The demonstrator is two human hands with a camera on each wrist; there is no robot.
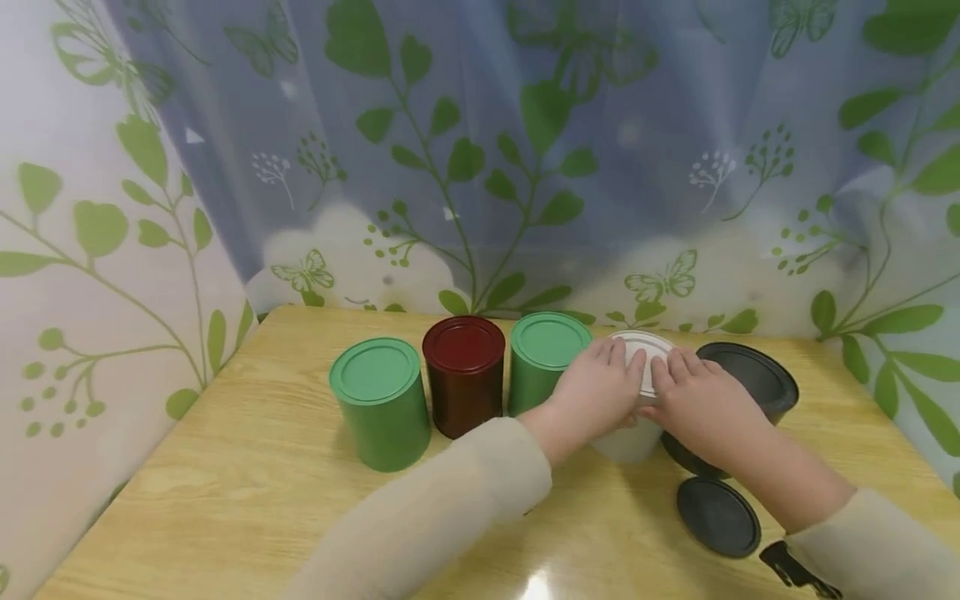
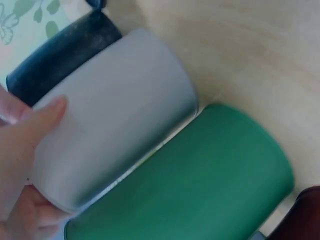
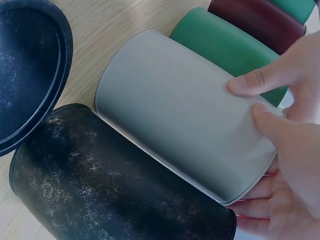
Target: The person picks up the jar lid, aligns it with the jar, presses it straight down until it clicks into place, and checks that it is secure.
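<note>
A white can (image 1: 628, 440) stands upright with its white lid (image 1: 643, 342) on top. My left hand (image 1: 596, 390) and right hand (image 1: 708, 408) grip its upper end from either side. Fingers of both hands lie over the lid, while the thumbs press the can's side, as the right wrist view shows. To the left, close to the white can, is a green can (image 3: 227, 47). A scuffed black can (image 3: 115, 175) stands to the right, partly hidden behind my right hand in the head view. Part of the white lid is covered by my fingers.
A round black lid (image 1: 718, 517) lies in front of the black can. Farther left stand a dark red can (image 1: 465, 392) and another green can (image 1: 382, 417). A patterned curtain (image 1: 480, 167) hangs behind the wooden table (image 1: 247, 483).
</note>
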